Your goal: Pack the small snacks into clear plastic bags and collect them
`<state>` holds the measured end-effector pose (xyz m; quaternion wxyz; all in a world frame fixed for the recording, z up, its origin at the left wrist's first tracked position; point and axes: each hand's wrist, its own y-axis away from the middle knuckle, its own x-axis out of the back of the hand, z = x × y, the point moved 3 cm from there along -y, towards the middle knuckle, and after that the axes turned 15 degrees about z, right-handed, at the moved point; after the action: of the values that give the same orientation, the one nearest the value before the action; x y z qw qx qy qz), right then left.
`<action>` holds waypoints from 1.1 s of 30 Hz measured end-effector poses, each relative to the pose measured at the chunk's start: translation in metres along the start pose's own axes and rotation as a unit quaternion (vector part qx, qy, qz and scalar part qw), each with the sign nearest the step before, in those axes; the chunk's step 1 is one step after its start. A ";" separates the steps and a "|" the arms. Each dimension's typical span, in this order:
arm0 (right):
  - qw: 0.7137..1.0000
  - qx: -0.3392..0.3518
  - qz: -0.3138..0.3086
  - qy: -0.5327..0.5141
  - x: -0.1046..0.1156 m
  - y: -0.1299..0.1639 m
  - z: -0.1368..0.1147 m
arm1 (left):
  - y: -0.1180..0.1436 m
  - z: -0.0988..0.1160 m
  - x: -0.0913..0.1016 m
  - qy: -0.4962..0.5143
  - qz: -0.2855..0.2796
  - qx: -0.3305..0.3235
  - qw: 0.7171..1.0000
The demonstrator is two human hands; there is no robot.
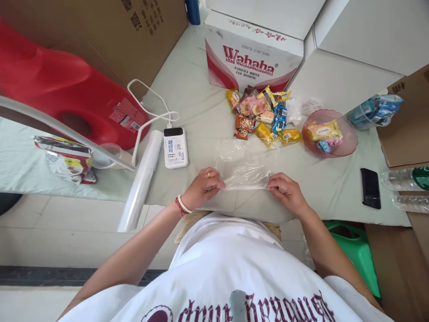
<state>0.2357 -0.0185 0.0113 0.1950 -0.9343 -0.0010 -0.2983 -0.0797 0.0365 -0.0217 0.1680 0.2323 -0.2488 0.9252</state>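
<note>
1. The left hand (203, 187) pinches the left end of a clear plastic bag (246, 172). Its fingers are closed together on the bag's near edge.
2. The right hand (285, 191) pinches the right end of the same bag. Its fingers are closed on the edge too.
3. The bag lies flat on the table (201, 112), near the front edge, just in front of the person. It is pulled tight between the two hands.
4. The left hand has a ring on one finger, and a bead band and a red band on the wrist.
5. A pile of snacks (263, 116) in small shiny packs sits behind the bag, a little way off.
6. A pink bowl (348, 138) stands to the right of the snacks. It has a few packs in it.
7. A big white and red box (253, 56) stands behind the snacks. It says "Wahaha" on it.
8. A roll of clear wrap (140, 181) lies to the left of the left hand. Its near end sticks out over the table edge.
9. A white power bank (175, 147) lies just beside the roll, with a white cable plugged in.
10. A black phone (370, 188) lies flat on the right, well apart from the right hand.
11. Two bottles (405, 179) lie at the far right edge.
12. A red plastic thing (67, 94) sits on the far left.
</note>
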 end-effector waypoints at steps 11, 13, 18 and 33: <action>0.996 -0.058 0.047 0.045 0.006 0.064 -0.001 | 0.023 0.001 0.007 0.009 0.044 0.029 0.999; 0.997 -0.023 0.020 0.066 -0.008 0.062 -0.007 | 0.023 0.004 0.002 0.008 0.048 0.030 0.998; 0.991 0.056 -0.001 0.118 -0.033 0.055 -0.009 | 0.029 0.010 0.000 0.043 0.043 0.032 0.998; 0.898 -0.426 0.092 -0.060 -0.043 0.058 0.001 | 0.041 0.022 -0.003 -0.047 0.083 0.016 0.995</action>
<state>0.2076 -0.0669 -0.0350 -0.1956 -0.9402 0.2003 -0.1941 -0.0868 -0.0099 -0.0222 0.0753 0.2571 -0.2604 0.9276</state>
